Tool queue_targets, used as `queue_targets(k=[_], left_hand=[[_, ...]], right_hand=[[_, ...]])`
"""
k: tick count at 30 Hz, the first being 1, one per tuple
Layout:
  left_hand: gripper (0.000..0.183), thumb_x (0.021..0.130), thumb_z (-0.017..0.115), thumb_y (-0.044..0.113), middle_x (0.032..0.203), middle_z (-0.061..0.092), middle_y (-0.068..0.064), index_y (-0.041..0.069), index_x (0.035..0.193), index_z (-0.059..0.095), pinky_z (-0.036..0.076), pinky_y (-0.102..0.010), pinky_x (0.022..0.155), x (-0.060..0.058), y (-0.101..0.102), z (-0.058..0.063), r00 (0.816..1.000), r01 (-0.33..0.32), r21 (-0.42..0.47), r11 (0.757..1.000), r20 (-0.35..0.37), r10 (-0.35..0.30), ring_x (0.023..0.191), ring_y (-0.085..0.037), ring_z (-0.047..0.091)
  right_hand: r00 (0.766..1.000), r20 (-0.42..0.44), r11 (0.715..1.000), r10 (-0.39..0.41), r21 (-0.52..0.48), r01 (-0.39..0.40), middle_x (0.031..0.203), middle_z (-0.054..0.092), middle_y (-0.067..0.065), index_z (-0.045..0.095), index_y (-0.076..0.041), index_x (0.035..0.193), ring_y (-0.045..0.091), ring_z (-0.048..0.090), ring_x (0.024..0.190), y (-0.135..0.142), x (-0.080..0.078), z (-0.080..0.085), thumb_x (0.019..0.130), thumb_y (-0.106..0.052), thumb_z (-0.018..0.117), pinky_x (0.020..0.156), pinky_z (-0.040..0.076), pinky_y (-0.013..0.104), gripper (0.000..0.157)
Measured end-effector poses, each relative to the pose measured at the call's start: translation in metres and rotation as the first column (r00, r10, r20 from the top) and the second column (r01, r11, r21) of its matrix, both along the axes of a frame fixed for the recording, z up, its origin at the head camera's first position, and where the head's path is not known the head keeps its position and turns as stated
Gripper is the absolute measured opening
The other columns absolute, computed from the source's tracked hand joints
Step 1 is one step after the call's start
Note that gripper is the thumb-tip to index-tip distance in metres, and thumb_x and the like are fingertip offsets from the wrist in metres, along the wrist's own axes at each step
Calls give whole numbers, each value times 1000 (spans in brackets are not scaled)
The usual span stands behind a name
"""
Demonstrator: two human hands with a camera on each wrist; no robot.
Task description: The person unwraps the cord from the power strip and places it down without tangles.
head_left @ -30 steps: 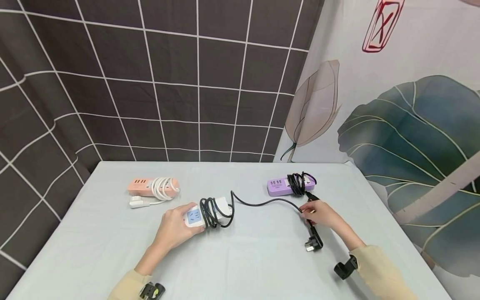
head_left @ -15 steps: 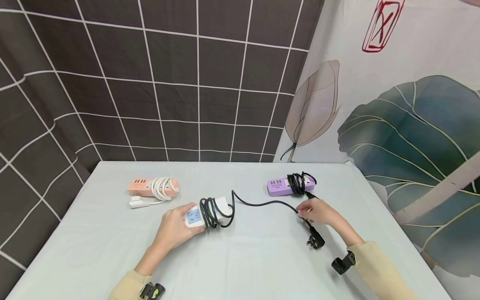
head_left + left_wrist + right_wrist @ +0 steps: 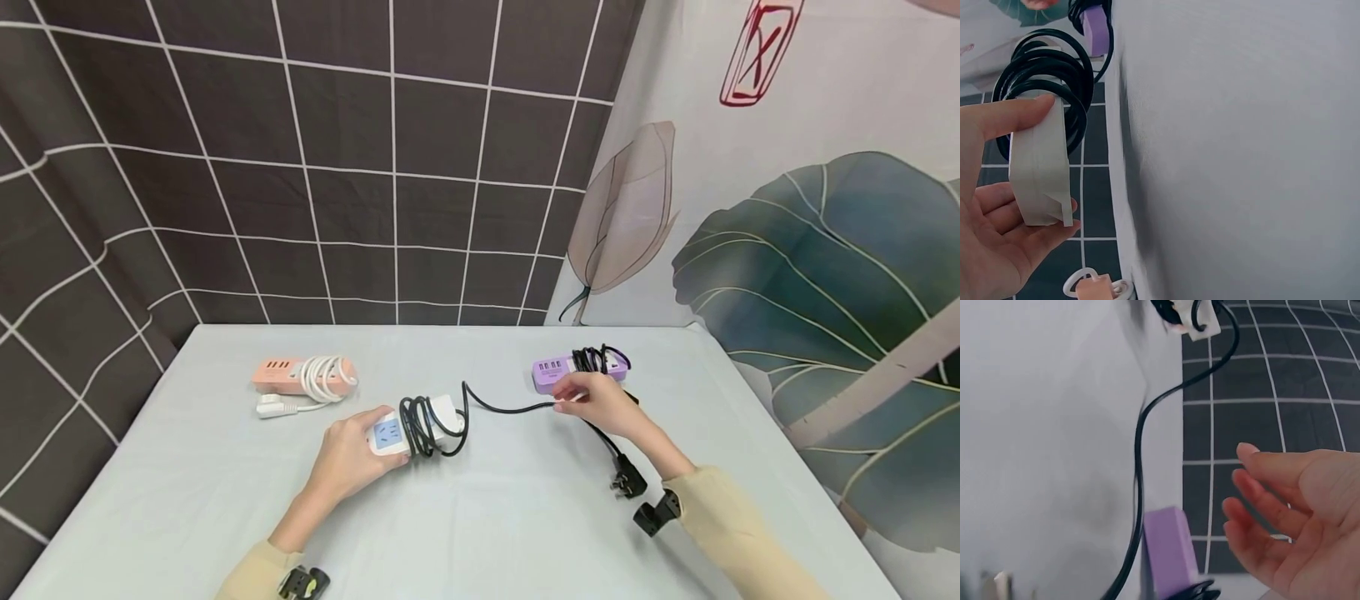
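Soft light is falling around the white power strip (image 3: 387, 432), brightening the head view. Right of the strip, a faint shadow is lying by the right sleeve (image 3: 731, 521). Both wrist views are looking dimmer; in the right, grid lines on the dark cloth (image 3: 1241, 425) behind the strip are bowing, and a metallic shape (image 3: 1002, 585) well apart from it is blurring.

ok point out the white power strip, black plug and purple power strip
white power strip (image 3: 387, 432), head view, blue socket panel
black plug (image 3: 631, 479), head view, body
purple power strip (image 3: 552, 376), head view, slotted end
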State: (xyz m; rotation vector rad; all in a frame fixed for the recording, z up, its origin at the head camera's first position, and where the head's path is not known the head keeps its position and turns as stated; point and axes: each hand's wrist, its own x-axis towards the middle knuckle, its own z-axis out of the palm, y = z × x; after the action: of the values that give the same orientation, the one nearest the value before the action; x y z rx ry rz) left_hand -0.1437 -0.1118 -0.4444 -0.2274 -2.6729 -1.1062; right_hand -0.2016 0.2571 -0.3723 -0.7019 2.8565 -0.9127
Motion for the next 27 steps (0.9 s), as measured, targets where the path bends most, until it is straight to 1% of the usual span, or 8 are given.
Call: queue_targets(k=[2, 5, 7, 10, 14, 18, 23, 27], left_hand=[[65, 58, 88, 23, 108, 71, -16, 6, 116, 67, 51, -39, 76, 0, 0, 0, 1000, 1, 1, 1000, 2, -1, 88, -24, 67], [65, 58, 88, 23, 108, 71, -16, 6, 117, 67, 52, -39, 75, -1, 0, 0, 1000, 1, -1, 1000, 2, -1, 88, -24, 66], [65, 58, 88, 23, 108, 71, -16, 6, 117, 67, 52, -40, 75, -1, 0, 1, 1000, 1, -4, 1000, 1, -1, 88, -24, 67], [65, 58, 88, 23, 109, 71, -16, 6, 117, 67, 52, -41, 76, -1, -1, 1, 1000, 3, -8, 1000, -1, -3, 89, -25, 67], [65, 58, 88, 23, 108, 71, -16, 6, 117, 67, 51, -39, 75, -1, 0, 1, 1000, 4, -5, 1000, -1, -4, 89, -25, 66], [65, 57, 88, 24, 106, 72, -14, 7, 116, 67, 51, -37, 74, -1, 0, 0, 1000, 2, -4, 1000, -7, -2, 86, -23, 66], [64, 57, 88, 24, 105, 72, -14, 7, 115, 68, 50, -37, 73, -1, 1, 0, 1000, 4, -5, 1000, -10, -4, 85, -22, 65], [64, 57, 88, 23, 106, 72, -14, 8, 115, 68, 51, -37, 74, 0, 2, 0, 1000, 5, -3, 1000, -7, -5, 86, -23, 66]], right_hand=[[1000, -5, 1000, 6, -25, -6, 95, 71, 13, 69, 1, 98, 19, 66, 87, -8, 0, 3, 83, -9, 73, 78, 55, 31, 18], [999, -6, 997, 34, -66, -35, 96, 71, 14, 69, 0, 98, 23, 65, 89, -21, -2, 8, 81, -7, 74, 80, 55, 32, 20], [998, -4, 993, 64, -102, -64, 97, 70, 14, 69, 0, 98, 26, 65, 89, -29, -5, 9, 80, -6, 74, 80, 55, 32, 20], [994, -1, 986, 108, -128, -107, 98, 71, 12, 69, -3, 97, 28, 65, 90, -39, -8, 11, 80, -6, 75, 80, 55, 29, 19], [991, -1, 984, 135, -116, -134, 99, 72, 8, 70, -6, 99, 27, 65, 93, -53, -10, 11, 80, -10, 76, 82, 55, 32, 20], [986, 7, 981, 166, -102, -164, 104, 72, 8, 69, -6, 103, 26, 64, 97, -65, -11, 12, 81, -11, 75, 87, 53, 38, 24], [974, -17, 972, 227, -63, -227, 107, 71, 6, 70, -8, 106, 23, 63, 100, -80, -12, 10, 80, -12, 75, 89, 52, 36, 27], [955, -52, 955, 293, -26, -295, 108, 71, 4, 69, -10, 108, 18, 63, 102, -89, -13, 9, 80, -14, 75, 89, 51, 33, 28]])
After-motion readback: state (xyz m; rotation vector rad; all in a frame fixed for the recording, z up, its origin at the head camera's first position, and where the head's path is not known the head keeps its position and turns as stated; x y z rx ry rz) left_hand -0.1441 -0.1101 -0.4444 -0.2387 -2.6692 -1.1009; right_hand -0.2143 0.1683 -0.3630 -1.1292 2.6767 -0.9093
